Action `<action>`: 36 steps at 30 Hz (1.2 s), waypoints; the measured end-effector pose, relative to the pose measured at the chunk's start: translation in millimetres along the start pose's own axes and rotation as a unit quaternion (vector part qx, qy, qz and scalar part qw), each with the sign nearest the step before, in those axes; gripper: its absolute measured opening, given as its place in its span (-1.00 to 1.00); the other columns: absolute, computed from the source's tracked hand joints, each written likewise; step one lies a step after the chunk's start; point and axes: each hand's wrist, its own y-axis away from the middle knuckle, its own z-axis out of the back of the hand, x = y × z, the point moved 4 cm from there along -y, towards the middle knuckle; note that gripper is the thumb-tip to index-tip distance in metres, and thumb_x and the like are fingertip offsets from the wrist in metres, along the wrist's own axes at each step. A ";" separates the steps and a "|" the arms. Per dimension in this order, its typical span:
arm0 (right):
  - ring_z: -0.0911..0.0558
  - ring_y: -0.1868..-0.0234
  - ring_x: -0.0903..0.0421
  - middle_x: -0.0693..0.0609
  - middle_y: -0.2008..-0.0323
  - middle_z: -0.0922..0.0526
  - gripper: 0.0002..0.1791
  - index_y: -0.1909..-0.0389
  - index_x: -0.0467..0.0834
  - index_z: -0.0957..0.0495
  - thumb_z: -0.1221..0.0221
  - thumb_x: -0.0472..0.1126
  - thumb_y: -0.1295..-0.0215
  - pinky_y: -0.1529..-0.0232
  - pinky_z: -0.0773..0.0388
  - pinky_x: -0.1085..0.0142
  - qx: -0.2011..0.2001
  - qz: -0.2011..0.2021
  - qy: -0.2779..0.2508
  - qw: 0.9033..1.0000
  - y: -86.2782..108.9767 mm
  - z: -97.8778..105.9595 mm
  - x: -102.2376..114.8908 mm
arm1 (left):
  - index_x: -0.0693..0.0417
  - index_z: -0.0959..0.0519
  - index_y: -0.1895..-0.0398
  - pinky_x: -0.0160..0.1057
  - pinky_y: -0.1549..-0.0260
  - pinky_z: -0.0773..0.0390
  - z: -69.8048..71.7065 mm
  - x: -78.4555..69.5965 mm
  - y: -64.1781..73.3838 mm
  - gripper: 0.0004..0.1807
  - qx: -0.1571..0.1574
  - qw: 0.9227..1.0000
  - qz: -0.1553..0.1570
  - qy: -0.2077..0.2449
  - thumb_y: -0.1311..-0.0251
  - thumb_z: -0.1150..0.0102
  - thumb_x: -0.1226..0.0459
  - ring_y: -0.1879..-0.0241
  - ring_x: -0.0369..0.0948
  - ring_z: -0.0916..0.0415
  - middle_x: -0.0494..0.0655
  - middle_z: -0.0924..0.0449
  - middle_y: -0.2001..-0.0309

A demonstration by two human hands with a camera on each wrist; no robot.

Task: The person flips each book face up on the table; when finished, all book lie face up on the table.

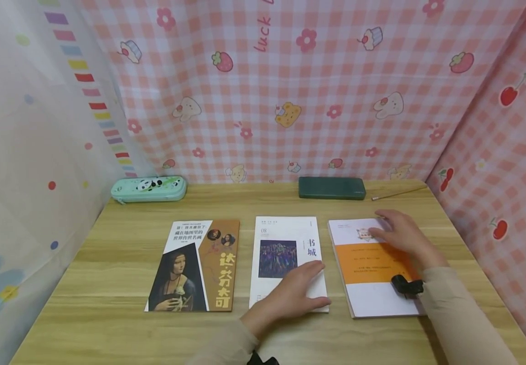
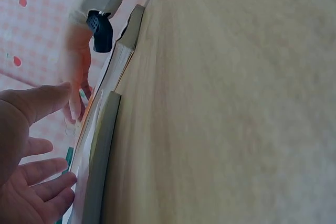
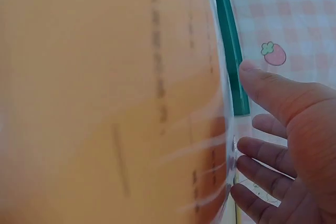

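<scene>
Three books lie flat and side by side on a wood-grained table (image 1: 103, 274), seen from the head: the left book (image 1: 194, 266), with a portrait of a woman holding a pale animal; the middle book (image 1: 278, 258), white with a dark picture panel; and the right book (image 1: 368, 263), white with a broad orange band. The left hand (image 1: 288, 291) is over the lower right part of the middle book, fingers extended and thumb spread away from them, gripping nothing; whether its fingertips touch the cover cannot be told. The right hand (image 1: 400, 235) is at the upper right part of the right book, likewise unclosed and without a hold; in the right wrist view its thumb and fingers are spread beside the book's edge, contact being uncertain. Each wrist bears a black device, that on the right (image 1: 407, 286) appearing in front of the orange-banded cover. Along the rear of the table lie a mint-green case (image 1: 149, 189) with panda decoration, a dark green case (image 1: 331, 188) and, just beside the latter, a thin rod (image 1: 397, 193); behind them hangs a pink checked cloth (image 1: 263, 91)
</scene>
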 end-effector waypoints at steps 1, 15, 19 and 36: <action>-0.27 -0.37 -0.38 -0.42 -0.38 -0.31 -0.22 -0.42 -0.35 -0.31 -0.32 0.02 -0.35 -0.37 -0.18 -0.34 0.001 -0.004 -0.002 1.000 0.2 0.2 -1.3 | 0.26 -0.32 -0.46 -0.20 -0.45 -0.21 -0.9 -0.7 -0.5 -0.17 0.002 1.000 0.000 -0.003 -0.26 -0.35 -0.01 -0.44 -0.07 -0.28 0.11 -0.35 -0.44; -0.29 -0.33 -0.40 -0.48 -0.39 -0.26 -0.09 -0.46 -0.45 -0.17 -0.27 0.08 -0.37 -0.37 -0.18 -0.32 0.031 -0.019 0.009 0.999 6.2 6.0 -14.6 | 0.24 -0.38 -0.43 -0.31 -0.42 -0.20 -18.8 -27.7 -13.6 -0.21 0.039 0.999 -0.021 -0.009 -0.25 -0.35 -0.01 -0.43 -0.14 -0.29 0.06 -0.36 -0.43; -0.29 -0.35 -0.39 -0.47 -0.40 -0.25 -0.12 -0.47 -0.43 -0.17 -0.24 0.10 -0.41 -0.37 -0.21 -0.31 0.043 -0.002 0.003 0.999 8.6 6.9 -18.6 | 0.24 -0.39 -0.41 -0.33 -0.41 -0.22 -26.1 -33.3 -16.3 -0.23 0.042 0.998 -0.042 -0.024 -0.26 -0.33 -0.02 -0.41 -0.14 -0.31 0.09 -0.36 -0.42; -0.23 -0.41 -0.43 -0.48 -0.46 -0.15 -0.25 -0.54 -0.35 -0.08 -0.07 -0.02 -0.55 -0.38 -0.17 -0.31 0.072 -0.015 -0.068 0.995 18.7 6.7 -32.7 | 0.09 -0.60 -0.16 -0.36 -0.22 -0.46 -40.9 -46.1 -22.0 -0.16 -0.020 0.997 0.062 -0.034 0.20 -0.64 -0.12 -0.20 -0.22 -0.50 -0.09 -0.48 -0.32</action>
